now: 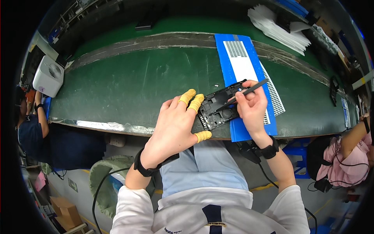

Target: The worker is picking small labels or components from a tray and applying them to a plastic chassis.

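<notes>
I am looking down at a black plastic frame [219, 106], a flat moulded part with cut-outs and a round recess, lying at the near edge of the green workbench [128, 84], half on the near left edge of a blue tray strip [249, 126]. It looks light, thin and fairly stiff, but the ribs and small tabs along its rim seem easy to crack, so I judge the outer edges are the place to hold it, not the open middle. My left hand [173, 126] is pressing its left edge, fingers spread, with yellow finger cots [191, 99] on the fingertips touching the frame. My right hand [252, 108] is pinching dark tweezers [245, 93], fingers closed together around them, the tip pointing into the frame's centre.

I cannot make out what the tweezer tip is touching; it is too small and dark against the black plastic. The frame's right end is hidden behind my right hand. A white perforated sheet [272, 95] is lying just beside the blue strip. Farther off, a stack of white sheets [278, 29] is sitting at the far right, and a white fan unit [48, 76] at the left end. Other people's arms are showing at both sides, cut off by the rim.
</notes>
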Motion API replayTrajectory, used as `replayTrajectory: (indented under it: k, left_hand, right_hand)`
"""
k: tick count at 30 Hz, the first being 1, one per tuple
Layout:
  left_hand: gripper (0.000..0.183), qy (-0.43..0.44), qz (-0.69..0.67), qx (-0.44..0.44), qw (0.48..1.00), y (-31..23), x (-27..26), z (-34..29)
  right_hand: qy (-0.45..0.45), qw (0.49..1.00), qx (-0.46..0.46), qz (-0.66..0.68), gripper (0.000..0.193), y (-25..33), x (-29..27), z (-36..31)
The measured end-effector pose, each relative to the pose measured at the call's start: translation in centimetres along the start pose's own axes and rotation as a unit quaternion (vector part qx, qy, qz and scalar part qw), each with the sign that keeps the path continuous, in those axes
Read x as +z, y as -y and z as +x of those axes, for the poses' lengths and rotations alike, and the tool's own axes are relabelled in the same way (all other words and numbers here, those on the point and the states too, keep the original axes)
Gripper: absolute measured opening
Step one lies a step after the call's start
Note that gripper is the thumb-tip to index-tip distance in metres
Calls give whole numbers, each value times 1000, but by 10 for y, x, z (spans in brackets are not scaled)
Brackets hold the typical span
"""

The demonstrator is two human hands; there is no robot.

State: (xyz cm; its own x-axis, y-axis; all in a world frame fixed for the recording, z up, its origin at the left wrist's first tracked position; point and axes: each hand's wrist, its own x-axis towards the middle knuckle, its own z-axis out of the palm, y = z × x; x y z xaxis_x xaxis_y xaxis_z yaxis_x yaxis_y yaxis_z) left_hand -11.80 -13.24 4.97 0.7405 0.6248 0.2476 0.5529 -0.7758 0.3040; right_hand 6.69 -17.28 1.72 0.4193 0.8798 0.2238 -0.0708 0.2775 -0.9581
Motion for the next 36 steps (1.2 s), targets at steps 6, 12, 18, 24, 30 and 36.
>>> replayTrajectory:
  k: [6, 12, 18, 24, 30, 36]
  left_hand:
    - [70, -22, -9, 3, 1000, 3, 1, 0]
    - [71, -31, -15, 2, 999, 5, 3, 1]
    - [71, -37, -24, -2, 999, 3, 4, 2]
    - [71, -36, -27, -10, 999, 2, 2, 2]
    - [70, -47, -25, -9, 999, 2, 2, 1]
    - [70, -53, -32, -7, 998, 3, 4, 1]
  right_hand:
    - [12, 1000, 10, -10, 24, 0, 2, 0]
    - [12, 1000, 11, -21, 24, -1, 2, 0]
    - [2, 1000, 3, -23, 24, -2, 3, -1]
    - [0, 1000, 8, -24, 25, 0, 5, -2]
    - [-5, 1000, -3, -30, 24, -1, 5, -2]
    - [4, 1000, 4, -22, 24, -1, 3, -2]
